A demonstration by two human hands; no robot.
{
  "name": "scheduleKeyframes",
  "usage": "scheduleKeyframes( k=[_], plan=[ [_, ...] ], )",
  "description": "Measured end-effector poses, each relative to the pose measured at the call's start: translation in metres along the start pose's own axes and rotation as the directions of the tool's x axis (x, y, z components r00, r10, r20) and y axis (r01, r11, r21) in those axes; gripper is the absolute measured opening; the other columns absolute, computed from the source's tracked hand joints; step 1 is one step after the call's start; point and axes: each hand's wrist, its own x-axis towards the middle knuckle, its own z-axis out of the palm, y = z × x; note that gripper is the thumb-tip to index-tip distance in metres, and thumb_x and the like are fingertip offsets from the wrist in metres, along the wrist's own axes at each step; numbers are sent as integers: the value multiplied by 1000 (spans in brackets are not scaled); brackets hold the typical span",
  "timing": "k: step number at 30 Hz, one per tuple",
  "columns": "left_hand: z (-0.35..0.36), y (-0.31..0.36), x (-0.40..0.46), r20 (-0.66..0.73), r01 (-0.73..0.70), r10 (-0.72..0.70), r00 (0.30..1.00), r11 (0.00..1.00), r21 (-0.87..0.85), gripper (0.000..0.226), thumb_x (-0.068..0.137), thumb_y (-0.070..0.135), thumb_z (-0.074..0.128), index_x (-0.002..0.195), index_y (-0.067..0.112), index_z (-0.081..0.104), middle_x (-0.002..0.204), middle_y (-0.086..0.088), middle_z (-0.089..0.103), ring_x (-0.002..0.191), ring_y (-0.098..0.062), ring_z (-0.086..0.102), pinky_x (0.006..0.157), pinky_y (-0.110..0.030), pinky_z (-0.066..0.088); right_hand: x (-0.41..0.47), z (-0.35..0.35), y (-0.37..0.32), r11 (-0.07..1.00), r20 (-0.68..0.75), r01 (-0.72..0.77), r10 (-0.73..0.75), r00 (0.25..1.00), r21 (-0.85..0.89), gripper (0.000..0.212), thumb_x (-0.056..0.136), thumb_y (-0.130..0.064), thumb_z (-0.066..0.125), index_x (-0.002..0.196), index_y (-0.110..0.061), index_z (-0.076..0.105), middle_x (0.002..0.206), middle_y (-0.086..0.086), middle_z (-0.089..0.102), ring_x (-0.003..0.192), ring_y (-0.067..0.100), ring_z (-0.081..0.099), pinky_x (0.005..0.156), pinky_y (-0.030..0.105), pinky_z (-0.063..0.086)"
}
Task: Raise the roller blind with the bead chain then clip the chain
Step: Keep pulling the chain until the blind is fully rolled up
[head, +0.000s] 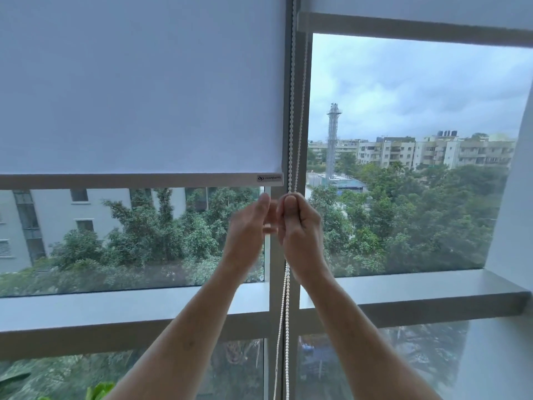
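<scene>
A pale roller blind covers the upper part of the left window, its grey bottom bar hanging about halfway down the glass. The white bead chain runs down the grey post between the two windows and continues below my hands. My right hand is closed around the chain just under the bar's level. My left hand is blurred beside it, fingers up near the chain; whether it touches the chain is unclear. No clip is visible.
A second blind on the right window is rolled nearly to the top. A grey sill runs below both windows. A white wall stands at the right. Trees and buildings lie outside.
</scene>
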Motion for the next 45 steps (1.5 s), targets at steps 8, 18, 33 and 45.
scheduleKeyframes(
  k=[8, 18, 33, 45],
  plan=[
    [36, 103, 52, 57, -143, 154, 986, 976, -165, 32, 106, 26, 40, 108, 4, 62, 76, -4, 62, 63, -13, 61, 52, -23, 51, -6, 1, 8, 996, -34, -12, 10, 999, -86, 38, 104, -30, 41, 67, -32, 51, 56, -16, 42, 52, 10, 32, 49, 27, 26],
    [49, 83, 34, -122, -214, 192, 974, 954, -209, 42, 105, 21, 43, 65, 24, 59, 44, 11, 36, 37, -5, 28, 40, -22, 22, -22, -14, 17, 990, 100, -83, 95, 990, -116, 35, 99, -29, 44, 65, -29, 51, 52, -13, 41, 47, 6, 31, 45, 23, 27],
    [34, 77, 24, -143, -322, 318, 937, 947, -8, 36, 98, 36, 44, 67, 32, 61, 43, 13, 39, 41, -3, 28, 40, -21, 22, 111, 11, -112, 994, 92, -82, 76, 993, 65, 41, 107, -38, 36, 109, -5, 62, 85, 10, 67, 68, 19, 67, 61, 30, 59],
    [32, 56, -1, -93, -314, 315, 945, 949, 28, 32, 96, 38, 43, 70, 32, 61, 44, 11, 42, 45, -6, 30, 44, -22, 25, 160, 43, -165, 996, -27, 54, -52, 998, 67, 38, 98, -2, 30, 73, -18, 53, 55, -4, 36, 42, 10, 22, 43, 21, 17]
  ],
)
